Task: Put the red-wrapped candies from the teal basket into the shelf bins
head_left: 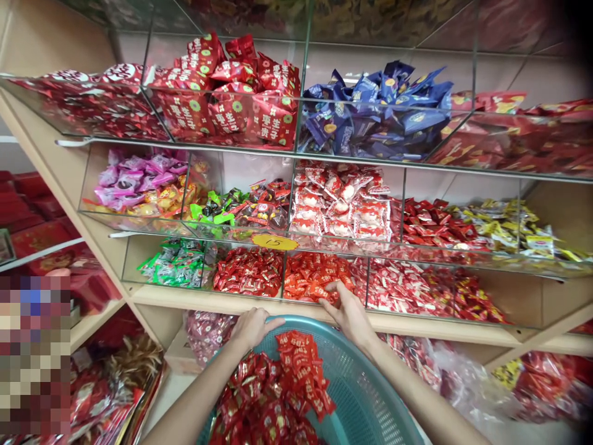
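Note:
My left hand [254, 326] is closed over the far rim of a teal plastic basket [370, 377], its thumb pointing right along the edge. Inside the basket lie dark red wrapped candies [259, 402] and, on the right of the pile, orange-red wrapped candies [301, 364]. My right hand [345, 309] is just beyond the rim, at the front of a clear bin of matching orange-red candies [315, 275]. Its thumb and forefinger are apart, and I see nothing between them. Whether the fingertips touch the candies I cannot tell.
Clear-fronted shelf bins rise above, with red packets [231, 111], blue packets [380, 111] and white-red packets [343, 204]. A yellow price tag [275, 241] hangs on the middle shelf. Plastic bags [467, 383] of candy lie below the wooden ledge [417, 324].

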The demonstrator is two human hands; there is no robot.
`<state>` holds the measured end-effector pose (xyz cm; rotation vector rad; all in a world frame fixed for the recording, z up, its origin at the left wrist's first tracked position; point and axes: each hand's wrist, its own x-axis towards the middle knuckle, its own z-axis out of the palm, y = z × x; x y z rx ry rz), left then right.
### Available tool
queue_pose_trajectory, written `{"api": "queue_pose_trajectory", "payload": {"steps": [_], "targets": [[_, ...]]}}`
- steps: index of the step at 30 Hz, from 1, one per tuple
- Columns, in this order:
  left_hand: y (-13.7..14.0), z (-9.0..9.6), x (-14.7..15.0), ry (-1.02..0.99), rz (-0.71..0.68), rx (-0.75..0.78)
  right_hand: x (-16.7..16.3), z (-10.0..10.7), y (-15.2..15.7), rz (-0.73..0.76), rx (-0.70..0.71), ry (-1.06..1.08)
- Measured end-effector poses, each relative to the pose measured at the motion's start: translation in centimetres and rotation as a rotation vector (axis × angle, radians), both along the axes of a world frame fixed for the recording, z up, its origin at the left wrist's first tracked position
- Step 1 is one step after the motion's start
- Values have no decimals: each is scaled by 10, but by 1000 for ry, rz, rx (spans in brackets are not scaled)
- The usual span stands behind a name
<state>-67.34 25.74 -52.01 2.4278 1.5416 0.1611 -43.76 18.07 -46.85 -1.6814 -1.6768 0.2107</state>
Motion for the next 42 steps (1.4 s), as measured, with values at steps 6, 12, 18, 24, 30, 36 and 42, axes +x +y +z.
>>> {"api": "queue_pose_trajectory", "payload": {"steps": [6,12,18,24,30,36,42], "targets": [[1,-1,0,-2,-2,1,-5,-21,-24,128,-8,113],[1,-1,3,-30,30,-18,-8,-41,-35,209,36,-44],[1,0,1,-11,6,-25,-20,-50,-33,337,7,-226],[-1,5,3,16,1,-25,-34,-56,-23,345,-5,-370],[-1,4,2,26,-1,-11,-44,-60,-23,261,2,-449],[2,-2,1,-5,1,-21,-47,-63,-24,215,-18,-499],[1,2,3,-6,9,-15,-37,-39,-19,227,99,-381]]}}
